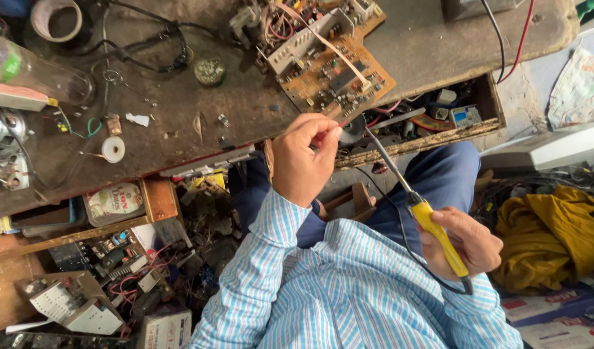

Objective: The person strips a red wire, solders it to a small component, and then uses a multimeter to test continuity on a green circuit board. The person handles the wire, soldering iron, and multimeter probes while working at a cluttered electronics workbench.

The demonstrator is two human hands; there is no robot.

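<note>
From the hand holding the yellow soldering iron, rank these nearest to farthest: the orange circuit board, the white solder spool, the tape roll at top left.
From the right hand:
1. Orange circuit board, up on the bench, centre.
2. White solder spool, on the bench to the left.
3. Tape roll, far top-left corner.

Worn wooden workbench (433, 45), dark and stained, lit by soft daylight. Open drawer (484, 126) under its edge, filled with small parts. Second open drawer (158, 203) at left holding a tin. Clear plastic bottle (38, 71) and roll of tape (56, 18) on the bench top. Heap of scrap electronics (135, 271) below. Mustard-yellow cloth (549, 232) at right, white casing (549, 148) beside it.
</note>
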